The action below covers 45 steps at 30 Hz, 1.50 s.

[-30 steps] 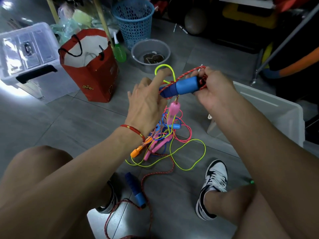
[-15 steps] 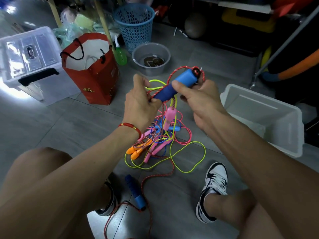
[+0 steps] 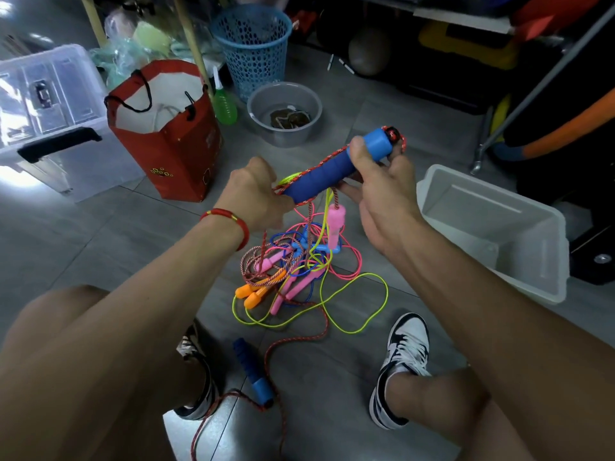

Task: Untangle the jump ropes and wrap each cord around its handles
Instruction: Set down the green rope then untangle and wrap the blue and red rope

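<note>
The right hand (image 3: 382, 191) clasps a blue handle (image 3: 336, 168) raised over the floor, thumb on top; the left hand (image 3: 256, 194) pinches the red braided cord (image 3: 312, 163) lying along that handle at its lower end. Below, a tangle of jump ropes (image 3: 299, 271) lies on grey floor tiles (image 3: 100, 234), a second blue handle (image 3: 253, 374) nearer the shoes. Around them stand a red paper bag (image 3: 173, 141), blue mesh basket (image 3: 253, 44), grey basin (image 3: 283, 111), clear lidded box (image 3: 46, 104) and open white bin (image 3: 499, 227).
</note>
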Each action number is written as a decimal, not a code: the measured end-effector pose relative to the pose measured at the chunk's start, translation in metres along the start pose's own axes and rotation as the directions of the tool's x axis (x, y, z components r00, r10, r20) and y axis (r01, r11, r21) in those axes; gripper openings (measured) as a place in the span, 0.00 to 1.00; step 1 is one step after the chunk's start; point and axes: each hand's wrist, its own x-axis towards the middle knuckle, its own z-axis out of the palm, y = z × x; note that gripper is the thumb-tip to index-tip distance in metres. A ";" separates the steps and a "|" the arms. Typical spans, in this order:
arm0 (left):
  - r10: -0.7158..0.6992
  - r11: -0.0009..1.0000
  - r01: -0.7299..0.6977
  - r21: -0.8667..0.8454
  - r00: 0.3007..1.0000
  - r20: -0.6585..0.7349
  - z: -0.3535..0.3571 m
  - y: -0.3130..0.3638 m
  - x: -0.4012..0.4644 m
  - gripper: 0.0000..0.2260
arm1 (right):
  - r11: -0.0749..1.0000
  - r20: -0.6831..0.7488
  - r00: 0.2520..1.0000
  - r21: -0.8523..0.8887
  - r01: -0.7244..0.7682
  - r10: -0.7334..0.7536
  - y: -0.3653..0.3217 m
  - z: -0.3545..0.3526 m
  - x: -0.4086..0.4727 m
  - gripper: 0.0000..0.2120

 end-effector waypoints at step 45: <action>0.522 0.707 -0.429 -0.562 0.853 0.004 -0.038 0.012 -0.025 0.09 | 0.467 0.644 0.687 -0.747 0.473 0.337 0.024 -0.028 0.017 0.17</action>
